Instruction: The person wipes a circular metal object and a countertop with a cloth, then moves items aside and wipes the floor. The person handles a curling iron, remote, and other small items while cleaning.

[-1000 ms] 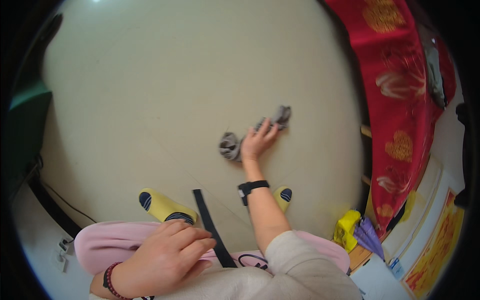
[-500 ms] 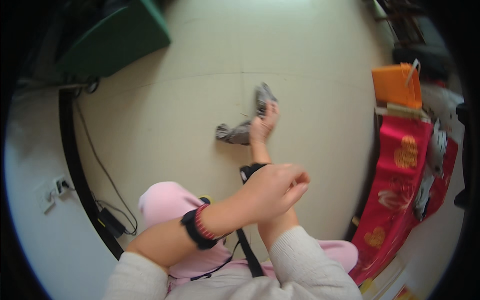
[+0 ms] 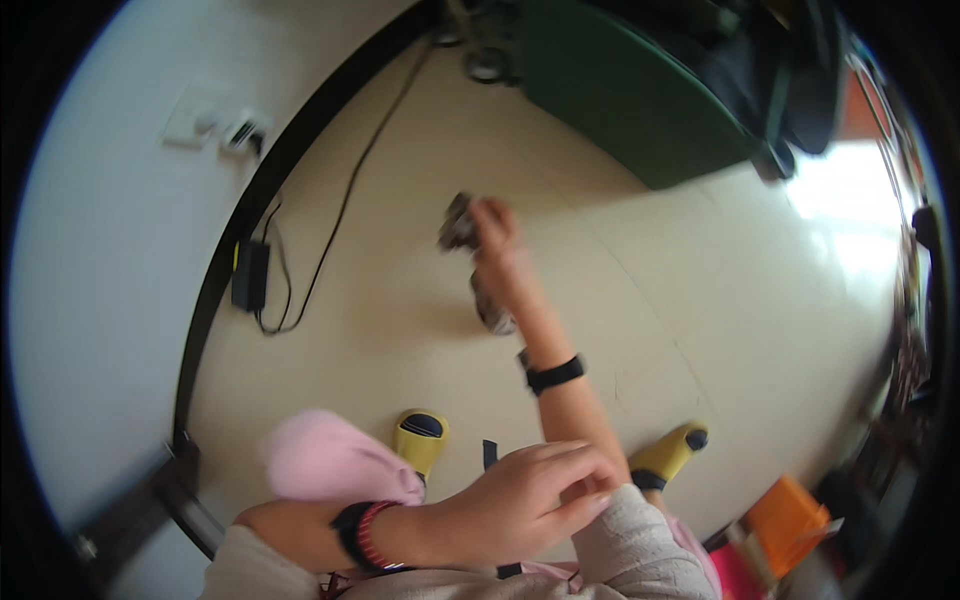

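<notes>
A crumpled grey cloth (image 3: pixel 457 225) is bunched in my right hand (image 3: pixel 505 262), low over the tiled floor (image 3: pixel 620 260). Its ends stick out on either side of my blurred fingers. A black band (image 3: pixel 555 374) circles my right wrist. Close to me, my left hand (image 3: pixel 535 500) hangs across my right forearm with its fingers loosely curled and the thumb near them. Nothing shows inside it, and its fingertips are beside the right sleeve cuff (image 3: pixel 630 515). On the left wrist sit a black band and a red beaded bracelet (image 3: pixel 372 535).
A green box-shaped piece (image 3: pixel 630 110) stands at the far right. By the left wall, a black cable (image 3: pixel 350 195) and power adapter (image 3: pixel 250 275) lie below a socket (image 3: pixel 200 118). My yellow slippers (image 3: pixel 425 440) are on the floor. An orange container (image 3: pixel 785 520) stands lower right.
My view has turned left, bringing the wall and adapter further in. My right hand and the cloth have moved along the floor. The left hand stays curled over the right forearm.
</notes>
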`<action>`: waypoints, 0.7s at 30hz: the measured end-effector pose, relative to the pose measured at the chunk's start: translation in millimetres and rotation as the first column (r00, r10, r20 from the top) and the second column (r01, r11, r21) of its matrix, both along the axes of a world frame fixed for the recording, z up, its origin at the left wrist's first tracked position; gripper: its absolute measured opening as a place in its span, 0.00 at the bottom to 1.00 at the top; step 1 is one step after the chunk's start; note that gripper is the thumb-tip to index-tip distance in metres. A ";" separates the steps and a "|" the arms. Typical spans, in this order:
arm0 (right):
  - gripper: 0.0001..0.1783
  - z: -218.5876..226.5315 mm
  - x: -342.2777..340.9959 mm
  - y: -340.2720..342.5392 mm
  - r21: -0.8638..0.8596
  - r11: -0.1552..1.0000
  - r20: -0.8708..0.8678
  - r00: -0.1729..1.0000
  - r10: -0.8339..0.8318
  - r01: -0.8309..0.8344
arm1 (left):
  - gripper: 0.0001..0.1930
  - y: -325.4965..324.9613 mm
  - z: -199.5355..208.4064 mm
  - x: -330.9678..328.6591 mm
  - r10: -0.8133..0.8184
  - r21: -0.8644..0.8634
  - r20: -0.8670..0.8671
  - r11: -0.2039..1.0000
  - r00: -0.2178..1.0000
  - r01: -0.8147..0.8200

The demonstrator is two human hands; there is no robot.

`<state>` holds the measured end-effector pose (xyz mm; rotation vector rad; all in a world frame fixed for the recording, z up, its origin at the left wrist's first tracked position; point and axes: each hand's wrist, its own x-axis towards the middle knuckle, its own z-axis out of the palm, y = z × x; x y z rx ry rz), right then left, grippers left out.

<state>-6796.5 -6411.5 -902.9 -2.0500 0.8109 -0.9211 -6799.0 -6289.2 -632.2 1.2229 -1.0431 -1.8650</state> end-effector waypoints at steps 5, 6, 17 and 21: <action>0.34 -19.4 7.8 -129.8 -0.101 0.991 -0.377 0.926 0.040 -0.084 | 0.09 54.9 37.3 24.9 0.291 0.027 0.147 0.954 0.945 -0.298; 0.34 -31.9 18.7 -139.2 -0.327 0.944 -0.511 0.848 -0.139 -0.042 | 0.09 58.6 43.1 19.8 0.360 0.039 0.168 0.928 0.918 -0.371; 0.43 -82.1 169.6 65.2 -0.110 0.640 -0.648 0.543 0.534 -0.760 | 0.12 62.4 84.9 -88.4 0.649 -0.231 0.362 0.758 0.669 -0.611; 0.45 -52.9 140.0 192.2 0.019 0.252 -0.687 0.171 0.707 -0.968 | 0.11 87.9 67.1 -136.0 0.567 -0.108 0.342 0.816 0.750 -0.567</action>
